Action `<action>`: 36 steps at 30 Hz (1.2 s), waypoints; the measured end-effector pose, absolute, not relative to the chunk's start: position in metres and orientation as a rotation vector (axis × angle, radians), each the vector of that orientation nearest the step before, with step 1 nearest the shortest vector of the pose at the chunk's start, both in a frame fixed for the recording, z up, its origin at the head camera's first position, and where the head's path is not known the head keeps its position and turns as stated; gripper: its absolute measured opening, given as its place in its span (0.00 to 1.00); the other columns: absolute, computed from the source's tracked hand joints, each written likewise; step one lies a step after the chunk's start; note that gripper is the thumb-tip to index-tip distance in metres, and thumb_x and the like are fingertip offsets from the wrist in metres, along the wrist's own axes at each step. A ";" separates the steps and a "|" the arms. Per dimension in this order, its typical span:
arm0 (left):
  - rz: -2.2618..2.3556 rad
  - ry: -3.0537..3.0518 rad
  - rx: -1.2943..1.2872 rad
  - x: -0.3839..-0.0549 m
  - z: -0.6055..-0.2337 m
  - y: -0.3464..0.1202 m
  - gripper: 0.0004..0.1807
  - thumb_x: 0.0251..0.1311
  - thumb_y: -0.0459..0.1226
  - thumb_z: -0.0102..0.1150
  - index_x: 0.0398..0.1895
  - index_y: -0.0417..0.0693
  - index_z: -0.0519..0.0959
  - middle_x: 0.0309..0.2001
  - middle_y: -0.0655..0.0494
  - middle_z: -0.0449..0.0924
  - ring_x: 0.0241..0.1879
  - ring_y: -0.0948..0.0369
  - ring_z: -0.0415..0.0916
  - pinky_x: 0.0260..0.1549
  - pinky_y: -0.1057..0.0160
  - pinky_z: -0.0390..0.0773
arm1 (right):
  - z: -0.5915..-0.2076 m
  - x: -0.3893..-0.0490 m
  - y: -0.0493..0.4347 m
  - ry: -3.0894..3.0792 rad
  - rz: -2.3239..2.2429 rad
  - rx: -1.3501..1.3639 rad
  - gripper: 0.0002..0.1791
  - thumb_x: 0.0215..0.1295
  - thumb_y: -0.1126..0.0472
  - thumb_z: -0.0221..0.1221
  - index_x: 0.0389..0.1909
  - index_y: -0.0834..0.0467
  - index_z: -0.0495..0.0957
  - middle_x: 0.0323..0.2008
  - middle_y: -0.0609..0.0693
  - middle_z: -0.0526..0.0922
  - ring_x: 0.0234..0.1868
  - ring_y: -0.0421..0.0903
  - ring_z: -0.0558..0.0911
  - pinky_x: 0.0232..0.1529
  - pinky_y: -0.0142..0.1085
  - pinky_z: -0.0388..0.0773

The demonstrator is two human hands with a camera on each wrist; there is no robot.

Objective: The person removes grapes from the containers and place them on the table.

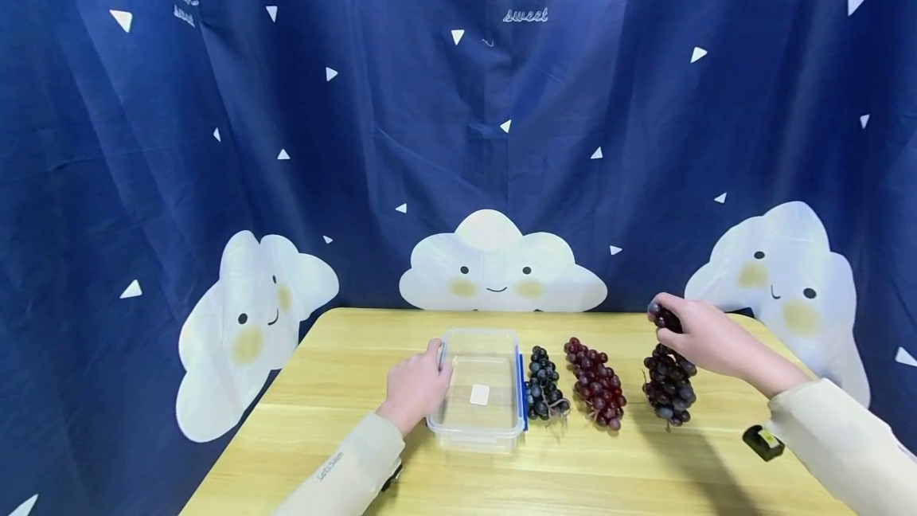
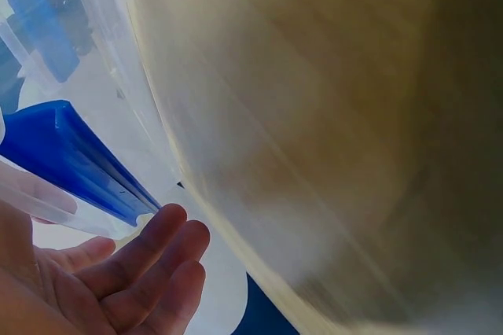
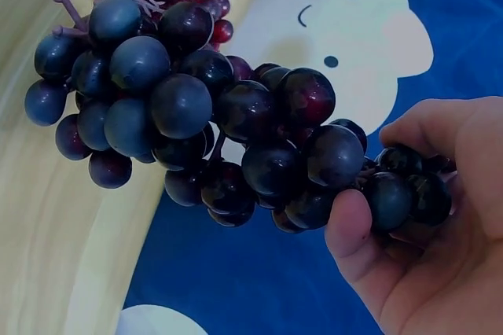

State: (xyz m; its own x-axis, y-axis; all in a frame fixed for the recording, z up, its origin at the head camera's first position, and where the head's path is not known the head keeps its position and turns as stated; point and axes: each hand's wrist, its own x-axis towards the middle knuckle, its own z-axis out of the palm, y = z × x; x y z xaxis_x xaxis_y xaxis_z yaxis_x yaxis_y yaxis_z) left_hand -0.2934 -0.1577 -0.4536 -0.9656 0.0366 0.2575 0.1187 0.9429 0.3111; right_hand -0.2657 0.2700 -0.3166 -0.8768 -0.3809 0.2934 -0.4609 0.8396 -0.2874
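Observation:
My right hand (image 1: 705, 338) grips a bunch of dark grapes (image 1: 669, 388) by its top end. The bunch hangs down from the fingers over the right side of the table; in the right wrist view, thumb and fingers close around the small upper grapes (image 3: 389, 200). My left hand (image 1: 419, 385) holds the left edge of a clear plastic container (image 1: 481, 430) with blue side latches. In the left wrist view, its fingers (image 2: 161, 264) curl beside a blue latch (image 2: 71, 158); part of the hand shows through the clear plastic.
A bunch of black grapes (image 1: 542, 381) lies just right of the container. Right of that is a bunch of red grapes (image 1: 598, 385). Everything stands on a light wooden table (image 1: 344, 388) before a blue curtain (image 1: 430, 102) with printed clouds. A black strap device (image 1: 763, 443) shows at the right sleeve.

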 end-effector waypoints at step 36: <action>-0.466 -2.845 -0.129 -0.291 -0.451 -0.157 0.26 0.68 0.48 0.47 0.67 0.51 0.71 0.24 0.52 0.77 0.17 0.57 0.67 0.14 0.58 0.64 | -0.353 -0.311 0.280 -2.885 0.611 0.551 0.03 0.64 0.66 0.56 0.37 0.59 0.72 0.27 0.48 0.73 0.26 0.43 0.72 0.29 0.38 0.68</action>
